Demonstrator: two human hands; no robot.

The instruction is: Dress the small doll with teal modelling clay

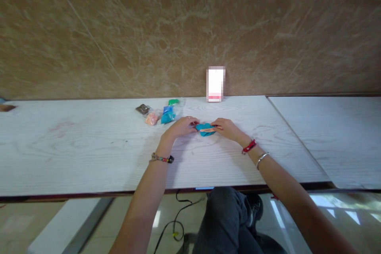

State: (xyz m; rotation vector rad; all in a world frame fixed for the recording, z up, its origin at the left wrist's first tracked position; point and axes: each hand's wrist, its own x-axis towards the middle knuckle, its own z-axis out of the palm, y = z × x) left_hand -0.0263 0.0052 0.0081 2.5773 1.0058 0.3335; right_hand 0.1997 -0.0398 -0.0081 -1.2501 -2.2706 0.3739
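Observation:
A flattened piece of blue modelling clay [203,126] lies between my hands, low over the white wood-grain tabletop. Across it runs a thin peach-coloured clay strip [206,130]. My left hand [185,126] has its fingers closed on the left edge of the blue clay. On the other side, my right hand [228,128] pinches the right end, where strip and blue clay meet; its fingertips partly cover both. Whether the strip is stuck to the blue clay I cannot tell.
Small clear bags stand left of my hands: a dark brown packet [143,108], a pink clay packet [151,118], a blue packet [168,115] and a green packet [173,102]. A blurred-out white upright object [215,84] is by the brown wall [166,35]. A cable [175,222] lies below.

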